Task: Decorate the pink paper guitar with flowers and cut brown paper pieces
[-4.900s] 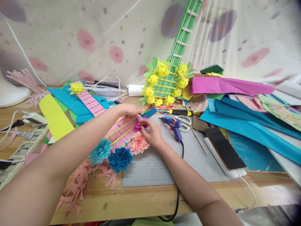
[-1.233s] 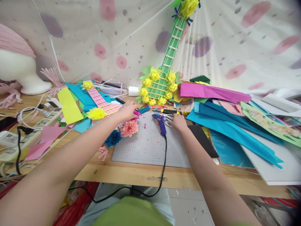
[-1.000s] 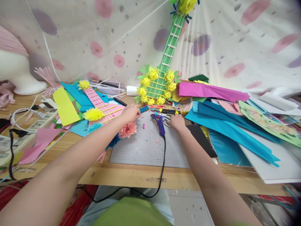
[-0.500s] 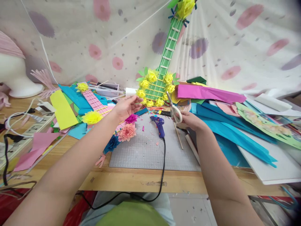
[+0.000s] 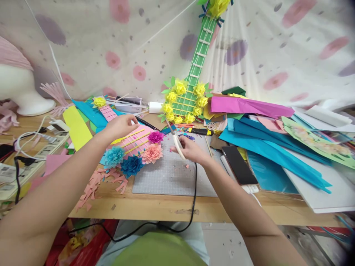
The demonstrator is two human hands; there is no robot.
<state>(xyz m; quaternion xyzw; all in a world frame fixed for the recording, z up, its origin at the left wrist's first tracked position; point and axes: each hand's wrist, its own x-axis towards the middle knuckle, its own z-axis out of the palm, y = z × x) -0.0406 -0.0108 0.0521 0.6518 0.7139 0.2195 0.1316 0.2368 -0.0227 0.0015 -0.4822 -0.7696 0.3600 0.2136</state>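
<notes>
Hanging behind the wooden table [image 5: 155,207], a flowered curtain [image 5: 163,40] backs a gray mat [image 5: 166,181] partly under the pink guitar [image 5: 135,139], the left hand [image 5: 121,125] over it, fingers loosely bent, the right hand [image 5: 189,149] gripping scissors [image 5: 175,140].

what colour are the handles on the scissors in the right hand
White; the scissors' handles in the right hand show best in the head view.
</notes>
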